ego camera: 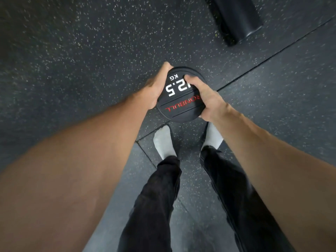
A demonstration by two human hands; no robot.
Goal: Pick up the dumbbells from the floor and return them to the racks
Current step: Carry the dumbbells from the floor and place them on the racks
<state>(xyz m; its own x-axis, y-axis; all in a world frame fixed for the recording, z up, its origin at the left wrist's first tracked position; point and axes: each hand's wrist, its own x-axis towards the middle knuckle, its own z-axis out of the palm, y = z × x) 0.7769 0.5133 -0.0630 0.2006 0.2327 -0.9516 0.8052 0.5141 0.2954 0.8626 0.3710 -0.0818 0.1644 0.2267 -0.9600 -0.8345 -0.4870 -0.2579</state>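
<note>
**Dumbbell held end-on between both hands above the floor**

Head view. Count of items: one dumbbell [179, 99], two hands, two socked feet, one dark cylindrical object, and the floor.

The dumbbell is black. Only one round end face is visible; it faces the camera and carries white "12.5 KG" lettering and a red brand word, both reading upside down from this viewpoint. The handle and the other head are hidden behind this face, so the long axis runs roughly along the line of sight, away from the camera toward the floor. Whether the hidden lower end touches the floor cannot be determined.

The left hand [154, 90] lies against the left rim of the end face, with its fingers reaching along the far-left edge and curling around it. The right hand [207, 102] grips the right rim, with the thumb on the face near the digits and the fingers wrapped around the edge. The dumbbell sits directly between the two hands, touching both, at the centre of the scene.

The left foot [163, 142] and the right foot [212, 137], in light grey socks below black trouser legs, stand on the near side of the dumbbell.

The dark cylindrical object [234, 19] lies on the floor at far right, well apart from the dumbbell.

The floor [81, 51] is dark speckled rubber tiling with visible seams.
</note>
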